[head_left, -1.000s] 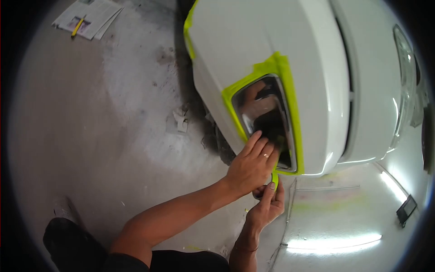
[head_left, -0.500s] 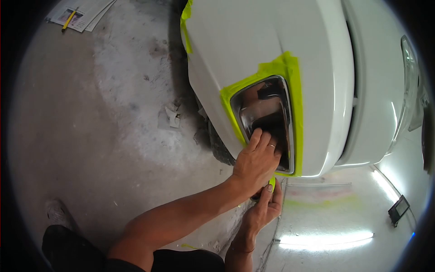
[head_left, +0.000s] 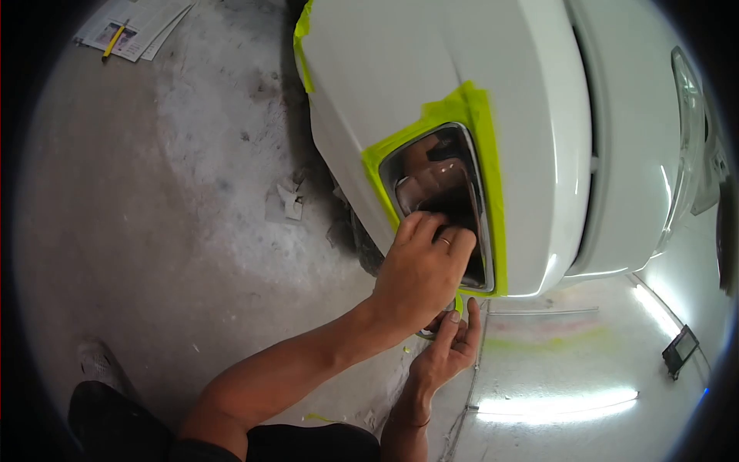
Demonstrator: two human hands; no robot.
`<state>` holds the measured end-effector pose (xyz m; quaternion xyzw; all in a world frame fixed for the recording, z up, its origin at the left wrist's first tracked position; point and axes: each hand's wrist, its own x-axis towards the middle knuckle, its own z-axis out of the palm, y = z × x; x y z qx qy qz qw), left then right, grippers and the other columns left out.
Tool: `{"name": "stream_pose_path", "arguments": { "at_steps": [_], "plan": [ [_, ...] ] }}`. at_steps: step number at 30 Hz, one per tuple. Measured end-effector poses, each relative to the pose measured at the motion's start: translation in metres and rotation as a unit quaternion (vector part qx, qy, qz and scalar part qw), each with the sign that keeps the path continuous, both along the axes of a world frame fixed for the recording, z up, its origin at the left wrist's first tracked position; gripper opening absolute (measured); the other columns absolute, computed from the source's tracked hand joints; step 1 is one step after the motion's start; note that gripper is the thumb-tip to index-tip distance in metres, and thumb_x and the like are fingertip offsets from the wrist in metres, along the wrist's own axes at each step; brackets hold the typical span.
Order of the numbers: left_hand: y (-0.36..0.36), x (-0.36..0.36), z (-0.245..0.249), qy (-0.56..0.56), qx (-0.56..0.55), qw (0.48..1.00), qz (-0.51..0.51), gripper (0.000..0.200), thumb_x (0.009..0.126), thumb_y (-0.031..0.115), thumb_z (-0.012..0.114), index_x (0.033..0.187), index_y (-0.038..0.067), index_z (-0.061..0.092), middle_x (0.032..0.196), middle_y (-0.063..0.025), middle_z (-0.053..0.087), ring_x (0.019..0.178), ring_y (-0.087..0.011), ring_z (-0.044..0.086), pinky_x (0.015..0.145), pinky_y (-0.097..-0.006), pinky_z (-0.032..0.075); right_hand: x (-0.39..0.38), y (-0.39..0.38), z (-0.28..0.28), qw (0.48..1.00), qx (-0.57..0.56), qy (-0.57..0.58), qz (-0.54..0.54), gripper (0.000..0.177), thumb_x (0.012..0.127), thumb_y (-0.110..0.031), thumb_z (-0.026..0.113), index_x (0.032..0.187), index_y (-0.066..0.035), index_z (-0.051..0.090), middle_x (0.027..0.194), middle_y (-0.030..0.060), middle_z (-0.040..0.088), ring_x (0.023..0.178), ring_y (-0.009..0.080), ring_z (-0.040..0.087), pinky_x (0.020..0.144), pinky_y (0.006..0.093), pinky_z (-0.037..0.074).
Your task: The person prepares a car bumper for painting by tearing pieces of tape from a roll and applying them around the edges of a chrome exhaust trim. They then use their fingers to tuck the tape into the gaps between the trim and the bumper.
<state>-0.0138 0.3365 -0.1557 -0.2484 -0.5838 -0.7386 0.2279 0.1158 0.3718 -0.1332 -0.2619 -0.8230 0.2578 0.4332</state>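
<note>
My left hand (head_left: 423, 269), with a ring on one finger, is closed with its fingers bent against the lower part of a dark glossy recessed panel (head_left: 439, 173) in the white car body. What its fingertips pinch, if anything, is hidden. Bright yellow-green tape (head_left: 493, 177) frames the panel. Just below, my right hand (head_left: 446, 346) grips a strip of the same tape (head_left: 459, 303) near a roll that is mostly hidden behind the hands. One finger of this hand points up.
The white car body (head_left: 523, 100) fills the upper right. Newspapers (head_left: 146, 19) with a yellow cutter (head_left: 114, 41) lie on the floor at the upper left. Paper scraps (head_left: 291, 203) are beside the car. A floodlight (head_left: 680, 351) and a lit tube (head_left: 558, 406) are at the lower right.
My left hand has shifted slightly left across the panel, its fingers more bent. One right finger has lifted away from the tape. The car appears slightly further left in view.
</note>
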Motion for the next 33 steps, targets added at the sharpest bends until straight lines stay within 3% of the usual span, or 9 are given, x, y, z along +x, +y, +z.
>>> {"name": "stream_pose_path", "arguments": {
  "at_steps": [3,11,13,19,20,22,29,32,33],
  "plan": [
    [0.007,0.003,-0.003,0.065,-0.147,0.987,-0.027,0.025,0.080,0.007,0.063,0.105,0.004,0.061,0.084,-0.0085,0.066,0.101,-0.0300,0.060,0.100,-0.0420,0.039,0.001,0.002,0.004,1.000,-0.003,-0.002,0.001,0.037,0.099,-0.009,0.057,0.132,0.007,0.053,0.086,0.0075,0.064,0.072,0.0101,0.061,0.067,0.0223,0.049],
    [0.020,-0.004,-0.006,0.085,-0.107,0.991,-0.008,0.018,0.075,0.011,0.069,0.092,0.006,0.067,0.078,-0.0074,0.069,0.089,-0.0234,0.065,0.095,-0.0384,0.041,-0.003,0.002,0.011,0.999,-0.044,-0.005,-0.016,0.029,0.095,-0.008,0.064,0.121,0.005,0.059,0.091,0.0076,0.065,0.074,0.0088,0.060,0.069,0.0206,0.047],
    [0.023,-0.004,0.001,0.055,-0.091,0.993,0.048,0.005,0.070,0.009,0.064,0.067,0.008,0.068,0.067,-0.0069,0.065,0.074,-0.0217,0.064,0.087,-0.0347,0.046,-0.003,0.007,0.011,0.994,0.090,-0.053,-0.030,0.026,0.093,-0.009,0.068,0.114,0.005,0.062,0.091,0.0088,0.067,0.077,0.0099,0.058,0.070,0.0232,0.047],
    [0.023,-0.009,0.011,0.078,-0.117,0.984,0.107,0.007,0.064,0.009,0.066,0.057,0.009,0.067,0.057,-0.0054,0.061,0.062,-0.0214,0.060,0.073,-0.0364,0.043,-0.004,0.010,0.026,0.948,0.260,-0.172,-0.061,0.021,0.095,-0.010,0.065,0.112,0.002,0.066,0.074,0.0064,0.060,0.065,0.0132,0.055,0.062,0.0300,0.045],
    [0.022,-0.010,0.011,0.081,-0.118,0.984,0.104,0.007,0.064,0.009,0.066,0.057,0.009,0.067,0.057,-0.0054,0.061,0.062,-0.0214,0.060,0.073,-0.0364,0.043,-0.005,0.004,0.036,0.949,0.258,-0.171,-0.065,0.021,0.095,-0.010,0.065,0.112,0.002,0.066,0.074,0.0064,0.060,0.065,0.0132,0.055,0.062,0.0300,0.045],
    [0.021,-0.011,0.010,0.101,-0.135,0.982,0.087,0.008,0.066,0.010,0.065,0.058,0.009,0.067,0.057,-0.0060,0.061,0.060,-0.0217,0.059,0.070,-0.0377,0.041,-0.006,-0.008,0.056,0.921,0.182,-0.333,-0.087,0.023,0.095,-0.013,0.061,0.115,-0.004,0.068,0.085,0.0179,0.065,0.078,0.0359,0.064,0.072,0.0424,0.050],
    [0.023,-0.012,0.011,0.104,-0.143,0.981,0.080,0.009,0.068,0.010,0.064,0.061,0.007,0.067,0.057,-0.0080,0.060,0.060,-0.0225,0.059,0.070,-0.0383,0.041,-0.007,-0.005,0.070,0.922,0.128,-0.355,-0.082,0.023,0.096,-0.012,0.058,0.114,-0.003,0.069,0.084,0.0176,0.064,0.076,0.0345,0.064,0.071,0.0430,0.050],
    [0.025,-0.008,0.011,0.098,-0.142,0.980,0.096,0.009,0.069,0.010,0.063,0.061,0.007,0.067,0.057,-0.0083,0.060,0.060,-0.0232,0.059,0.070,-0.0385,0.041,0.006,0.015,0.043,0.950,0.084,-0.300,-0.019,0.025,0.096,-0.013,0.059,0.117,-0.003,0.068,0.081,0.0193,0.064,0.077,0.0367,0.064,0.073,0.0433,0.049],
    [0.025,-0.007,0.011,0.099,-0.136,0.982,0.090,0.009,0.069,0.010,0.063,0.061,0.007,0.066,0.057,-0.0085,0.060,0.061,-0.0233,0.059,0.070,-0.0384,0.040,0.022,0.022,0.013,0.925,0.023,-0.355,0.135,0.025,0.097,-0.014,0.059,0.117,-0.003,0.069,0.073,0.0148,0.063,0.069,0.0309,0.062,0.068,0.0399,0.048]
  ]
}}
